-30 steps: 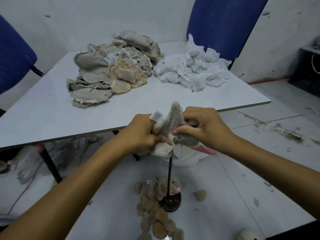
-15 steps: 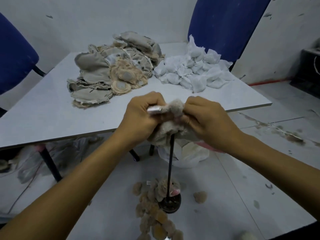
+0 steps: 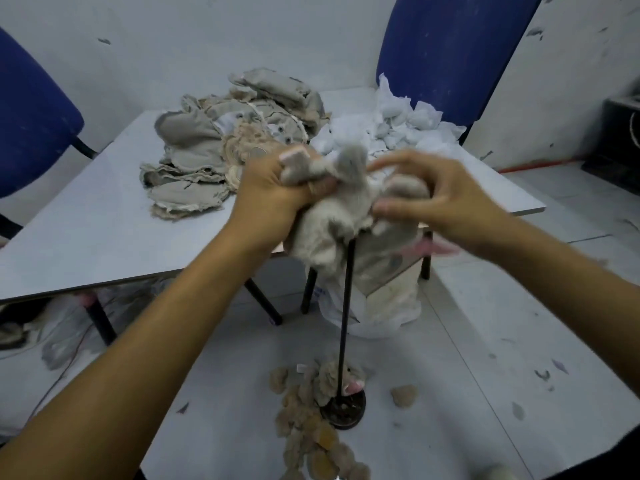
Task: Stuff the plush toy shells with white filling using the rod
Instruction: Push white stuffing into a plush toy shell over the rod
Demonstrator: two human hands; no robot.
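Two hands meet the plush shell (image 3: 332,216): left hand (image 3: 273,195) grip clenched on it, right hand (image 3: 446,199) fingers spread.

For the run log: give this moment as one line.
left hand: grips shell | right hand: on shell, blurred | shell: atop rod | filling: on table

One head-worn view, forward and down, close over perhaps blurred hands.
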